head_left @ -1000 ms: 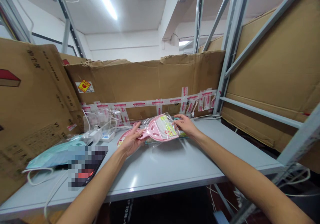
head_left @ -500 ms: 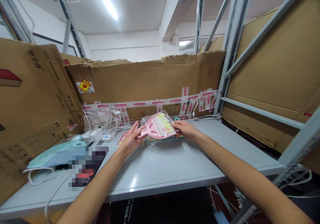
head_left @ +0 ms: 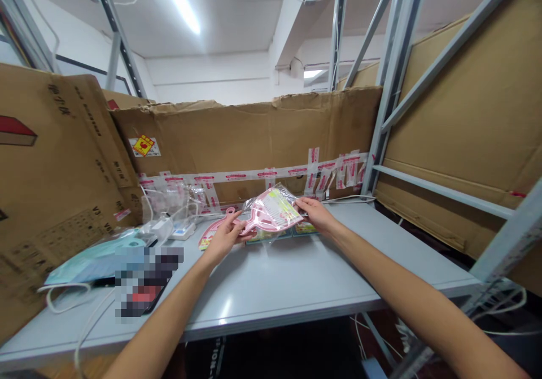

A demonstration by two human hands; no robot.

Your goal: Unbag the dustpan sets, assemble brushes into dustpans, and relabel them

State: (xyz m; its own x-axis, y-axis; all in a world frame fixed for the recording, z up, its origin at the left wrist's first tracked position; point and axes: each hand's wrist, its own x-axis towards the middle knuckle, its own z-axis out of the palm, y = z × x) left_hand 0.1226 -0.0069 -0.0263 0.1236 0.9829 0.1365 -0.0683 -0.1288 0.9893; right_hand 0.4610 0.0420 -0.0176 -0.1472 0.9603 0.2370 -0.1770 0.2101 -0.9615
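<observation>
Across the near edge of the view, both bare forearms reach forward over a pale grey bench (head_left: 322,288). The left hand (head_left: 224,238) curls partly closed around the handle of a pink plastic dustpan (head_left: 271,212) sealed in a clear bag. The right hand (head_left: 317,215) pinches the far end of the bag between thumb and fingers, holding the dustpan tilted just above the bench. Flat packets (head_left: 269,236) lie directly beneath it. To the left sit a white power strip (head_left: 182,231), a white cable (head_left: 68,300), a pale teal bag (head_left: 93,266) and a pixelated dark object (head_left: 146,280). Behind the bench stands a cardboard sheet (head_left: 245,136) banded with red-and-white tape (head_left: 254,174). Grey steel rack uprights (head_left: 392,85) rise on the right, under a strip light (head_left: 182,0) on the white ceiling.
</observation>
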